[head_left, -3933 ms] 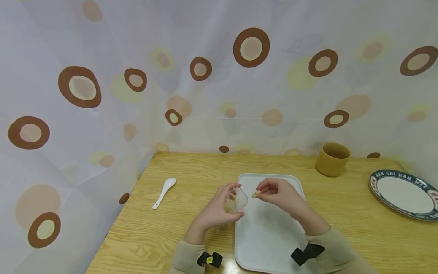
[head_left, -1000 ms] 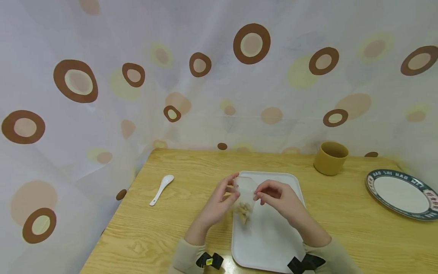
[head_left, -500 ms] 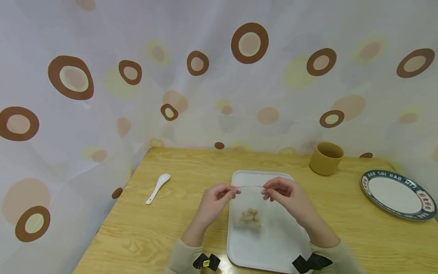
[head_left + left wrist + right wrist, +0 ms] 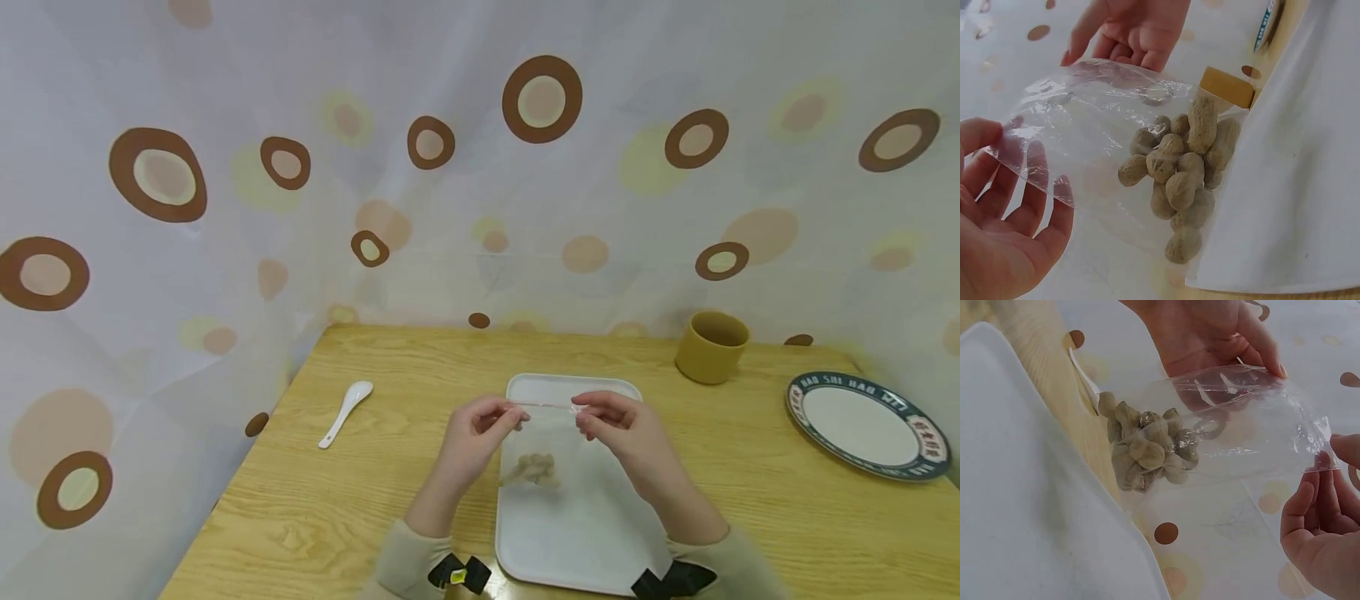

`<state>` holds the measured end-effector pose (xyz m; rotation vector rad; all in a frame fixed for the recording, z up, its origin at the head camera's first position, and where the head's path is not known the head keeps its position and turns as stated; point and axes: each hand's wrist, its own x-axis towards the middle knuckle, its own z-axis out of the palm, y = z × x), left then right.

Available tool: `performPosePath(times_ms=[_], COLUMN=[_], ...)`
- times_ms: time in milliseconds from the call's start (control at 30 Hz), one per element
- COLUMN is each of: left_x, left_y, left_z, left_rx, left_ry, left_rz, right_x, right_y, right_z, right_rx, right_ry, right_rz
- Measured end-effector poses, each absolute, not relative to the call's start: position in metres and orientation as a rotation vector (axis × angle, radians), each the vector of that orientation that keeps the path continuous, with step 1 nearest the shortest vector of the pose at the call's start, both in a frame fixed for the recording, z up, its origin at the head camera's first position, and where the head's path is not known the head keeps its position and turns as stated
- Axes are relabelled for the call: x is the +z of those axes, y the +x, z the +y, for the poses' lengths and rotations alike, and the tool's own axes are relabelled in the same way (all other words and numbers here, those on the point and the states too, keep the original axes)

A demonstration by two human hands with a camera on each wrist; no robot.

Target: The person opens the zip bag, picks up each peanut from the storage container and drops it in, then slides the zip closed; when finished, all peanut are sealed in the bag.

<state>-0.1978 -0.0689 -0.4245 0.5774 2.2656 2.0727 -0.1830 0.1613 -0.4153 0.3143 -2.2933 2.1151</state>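
Note:
A clear plastic bag [image 4: 557, 435] with several unshelled peanuts [image 4: 1175, 169] in its bottom hangs between both hands over a white tray [image 4: 577, 533]. In the head view its mouth forms a nearly straight reddish line. My left hand [image 4: 474, 433] pinches the left end of that edge between thumb and fingers. At the opposite end my right hand [image 4: 621, 429] pinches the edge the same way. The right wrist view shows the peanuts bunched at the bag's far end, the bag [image 4: 1254, 434] being see-through along its length.
A white spoon [image 4: 347, 412] lies on the wooden table [image 4: 300, 517] left of the tray. A mustard-yellow cup [image 4: 711, 348] stands at the back right, and an oval plate [image 4: 862, 425] with a dark patterned rim is at the far right. Patterned cloth hangs behind.
Earlier the left hand held the bag's mouth wide and the right hand held a peanut beside it. The right hand let the peanut go and took the bag's edge; the mouth was drawn flat.

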Motion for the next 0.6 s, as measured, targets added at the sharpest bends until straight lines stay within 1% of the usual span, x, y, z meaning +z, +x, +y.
performPosePath(times_ms=[367,600], left_x=[-0.4227,-0.4187], left_y=[-0.1951,-0.1955], left_z=[-0.0683,-0.0649], left_rx=[2.04,1.944], left_ry=[0.671,0.678], left_rz=[2.275,2.345], right_x=[-0.4158,-0.4134], right_y=[-0.1825,-0.1778], right_z=[0.1582,0.1564], right_rx=[2.103,2.12], right_ry=[0.139,0.145], right_rz=[-2.392,-2.329])
